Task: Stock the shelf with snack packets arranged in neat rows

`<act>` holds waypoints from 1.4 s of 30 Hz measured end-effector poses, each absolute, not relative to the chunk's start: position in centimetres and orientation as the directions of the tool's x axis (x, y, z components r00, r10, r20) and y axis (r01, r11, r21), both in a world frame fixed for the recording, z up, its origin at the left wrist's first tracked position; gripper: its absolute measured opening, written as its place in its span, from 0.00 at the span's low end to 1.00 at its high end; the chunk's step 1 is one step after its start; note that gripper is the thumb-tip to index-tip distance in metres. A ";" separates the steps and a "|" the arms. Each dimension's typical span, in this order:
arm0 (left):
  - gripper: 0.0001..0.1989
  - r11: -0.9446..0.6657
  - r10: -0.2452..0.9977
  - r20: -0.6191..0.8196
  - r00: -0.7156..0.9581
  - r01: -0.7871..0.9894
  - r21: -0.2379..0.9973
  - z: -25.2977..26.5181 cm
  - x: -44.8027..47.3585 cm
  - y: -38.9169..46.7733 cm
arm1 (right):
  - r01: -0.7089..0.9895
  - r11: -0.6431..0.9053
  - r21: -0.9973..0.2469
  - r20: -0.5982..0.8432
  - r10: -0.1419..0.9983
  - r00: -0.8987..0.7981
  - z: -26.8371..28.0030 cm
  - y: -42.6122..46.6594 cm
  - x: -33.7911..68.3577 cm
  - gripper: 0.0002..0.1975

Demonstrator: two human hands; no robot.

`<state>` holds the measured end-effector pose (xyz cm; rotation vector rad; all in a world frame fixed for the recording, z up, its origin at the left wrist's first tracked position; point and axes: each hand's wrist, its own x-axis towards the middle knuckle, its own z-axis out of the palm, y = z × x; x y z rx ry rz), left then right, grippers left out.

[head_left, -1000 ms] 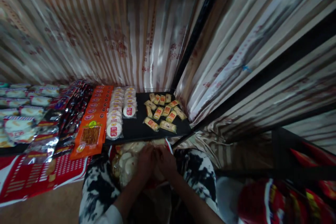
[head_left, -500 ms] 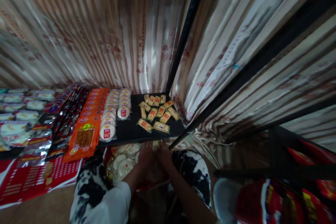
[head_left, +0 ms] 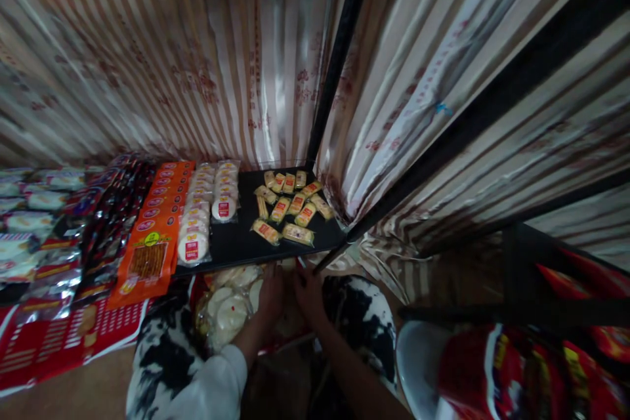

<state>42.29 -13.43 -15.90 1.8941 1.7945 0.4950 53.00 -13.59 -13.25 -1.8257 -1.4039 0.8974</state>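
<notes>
We are working before a glossy, folded curtain (head_left: 275, 79) in brown-and-cream stripes. Nearest, between the knees, crinkled clear-plastic packages of flat, round white crackers (head_left: 230, 312) are lying left of the left hand (head_left: 270, 295); the right hand (head_left: 308, 292) is resting alongside. Shadow is hiding the fingers, so we are not able to tell either grip. We are judging the step as handling packaged goods; any lift would be calling for clearance past the flat black shelf (head_left: 246, 246). Beyond its edge, small oblong yellow film-wrapped snacks (head_left: 279, 210) are lying scattered.
</notes>
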 end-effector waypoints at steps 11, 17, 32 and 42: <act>0.20 0.020 0.999 -0.042 0.014 0.696 0.718 -15.1 40.1 -18.2 | 0.526 -0.021 -0.850 -0.045 0.998 -0.032 -10.3 -18.6 52.2 0.13; 0.18 -0.012 0.999 0.033 -0.027 0.552 0.833 -13.8 38.2 -19.9 | 0.613 0.142 -0.777 0.069 0.987 -0.142 -8.2 -18.3 52.7 0.18; 0.20 0.151 0.971 -0.117 -0.206 0.158 0.976 -7.5 32.4 -20.5 | 0.743 0.287 -0.605 -0.008 0.931 -0.366 -4.4 -17.4 50.3 0.15; 0.27 0.274 0.897 -0.359 -0.259 -0.313 0.909 -6.8 32.5 -20.8 | 0.157 -0.203 -0.966 -0.225 0.965 -0.137 -6.9 -16.7 46.2 0.15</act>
